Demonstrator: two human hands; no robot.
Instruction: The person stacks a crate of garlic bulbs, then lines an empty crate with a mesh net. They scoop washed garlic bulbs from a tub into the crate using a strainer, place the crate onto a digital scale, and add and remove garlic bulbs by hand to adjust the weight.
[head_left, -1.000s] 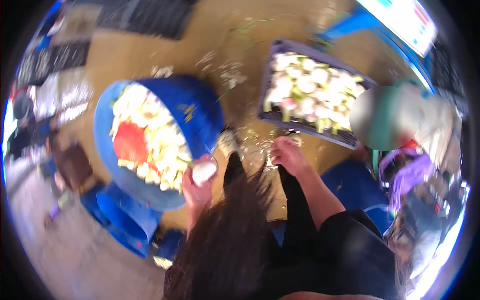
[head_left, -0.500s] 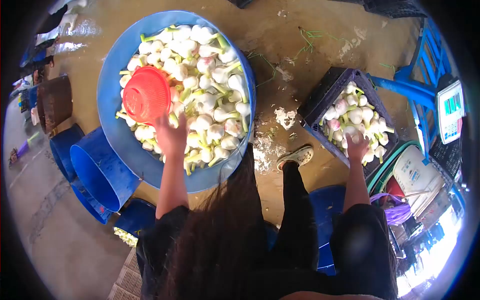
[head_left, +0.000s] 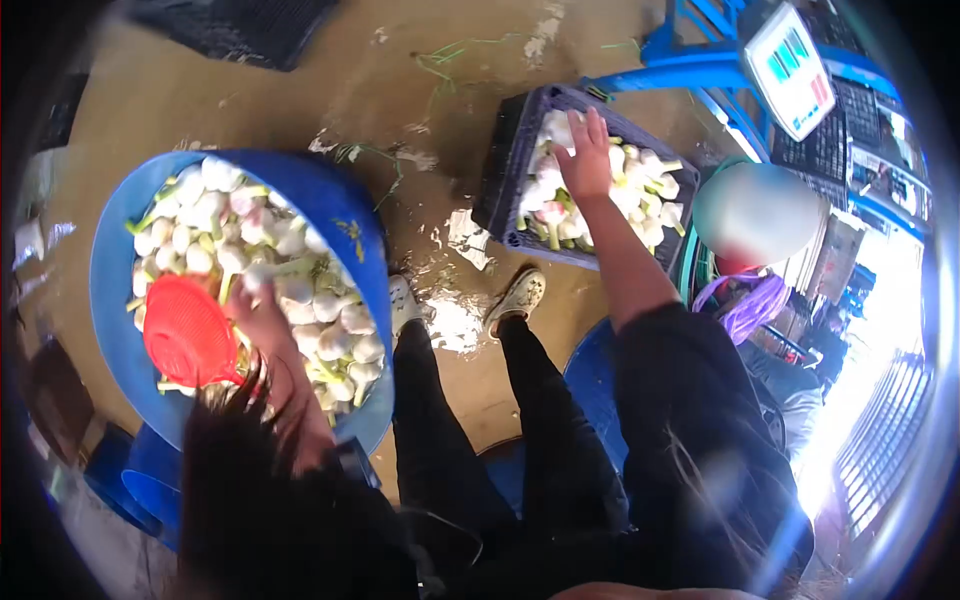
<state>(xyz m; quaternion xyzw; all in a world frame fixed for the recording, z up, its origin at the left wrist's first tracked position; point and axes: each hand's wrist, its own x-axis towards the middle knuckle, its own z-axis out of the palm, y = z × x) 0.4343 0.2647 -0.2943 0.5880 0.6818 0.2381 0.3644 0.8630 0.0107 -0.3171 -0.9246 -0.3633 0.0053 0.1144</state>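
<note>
My left hand (head_left: 265,325) is in the big blue tub (head_left: 112,270), with its fingers closed round a slightly blurred garlic bulb (head_left: 258,277). Many white garlic bulbs (head_left: 325,325) with green stems fill the tub around it. Just left of that hand, a red plastic basket (head_left: 188,330) lies tilted on the bulbs. My right hand (head_left: 588,155) is spread flat over the dark crate (head_left: 512,170), above or touching its garlic (head_left: 635,190); nothing shows in its fingers.
A scale display (head_left: 788,70) on a blue frame (head_left: 670,78) stands at the upper right. Beside the crate are a pale bucket (head_left: 760,212) and purple strands (head_left: 752,305). Blue containers (head_left: 150,480) sit lower left; another crate (head_left: 240,30) lies upper left. The brown floor is wet.
The view has shifted, moving the tub left and down. My left hand has gone from beside the red basket to a bulb on its right. My right hand has lifted and spread over the crate's far side.
</note>
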